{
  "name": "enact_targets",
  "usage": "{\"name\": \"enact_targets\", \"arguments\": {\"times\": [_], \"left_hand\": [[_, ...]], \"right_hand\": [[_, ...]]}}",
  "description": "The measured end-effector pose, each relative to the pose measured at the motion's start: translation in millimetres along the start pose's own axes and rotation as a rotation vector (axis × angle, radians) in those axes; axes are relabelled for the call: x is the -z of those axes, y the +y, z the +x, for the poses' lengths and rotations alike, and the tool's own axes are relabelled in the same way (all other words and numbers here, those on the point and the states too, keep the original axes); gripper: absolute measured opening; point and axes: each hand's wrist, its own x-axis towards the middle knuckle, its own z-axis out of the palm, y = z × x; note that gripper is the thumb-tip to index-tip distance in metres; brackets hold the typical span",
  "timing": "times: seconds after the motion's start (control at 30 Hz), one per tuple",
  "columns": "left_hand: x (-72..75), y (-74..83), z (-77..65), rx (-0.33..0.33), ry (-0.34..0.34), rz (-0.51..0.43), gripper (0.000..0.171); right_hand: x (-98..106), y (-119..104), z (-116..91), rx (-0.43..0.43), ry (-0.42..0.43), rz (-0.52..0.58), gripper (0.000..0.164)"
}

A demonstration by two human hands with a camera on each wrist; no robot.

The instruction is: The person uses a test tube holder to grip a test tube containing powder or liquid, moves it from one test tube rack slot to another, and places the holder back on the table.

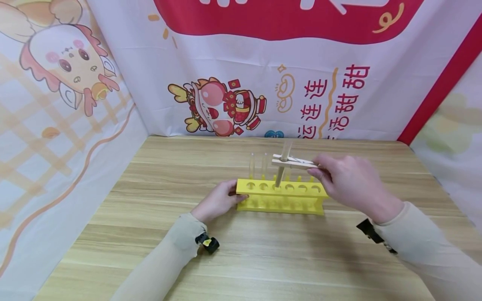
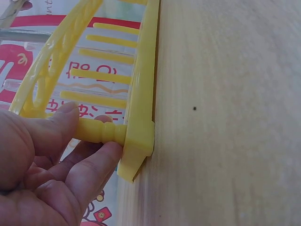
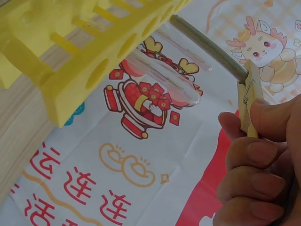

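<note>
A yellow test tube rack [image 1: 280,209] stands upright on the table. My left hand [image 1: 218,200] grips its left end; in the left wrist view, thumb and fingers close round the yellow end post [image 2: 96,130]. With my right hand [image 1: 350,179] I pinch the handle of a wooden test tube clamp [image 1: 301,164]. Its jaws hold a test tube [image 1: 280,175] with greenish-brown contents, slightly tilted, the lower end at the rack's third hole from the left. Two clear test tubes [image 1: 252,165] stand upright behind the top plate at the left, on the rack's far side.
The wood-grain table [image 1: 150,251] reaches a printed cloth backdrop [image 1: 150,83] at the back. Another printed cloth [image 1: 56,167] borders the left side. A row of yellow pegs [image 1: 299,178] lines the rack's far side.
</note>
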Motion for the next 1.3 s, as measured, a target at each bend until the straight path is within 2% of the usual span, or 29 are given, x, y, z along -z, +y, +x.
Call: {"name": "enact_targets", "arguments": {"times": [0.47, 1.3], "left_hand": [[0.7, 0.4, -0.4, -0.004, 0.002, 0.023, 0.029], [0.0, -0.8, 0.2, -0.011, 0.006, 0.008, 0.026]], "right_hand": [[-11, 1, -4, 0.015, -0.004, 0.006, 0.011], [-29, -2, -9, -0.047, -0.088, 0.046, 0.012]]}}
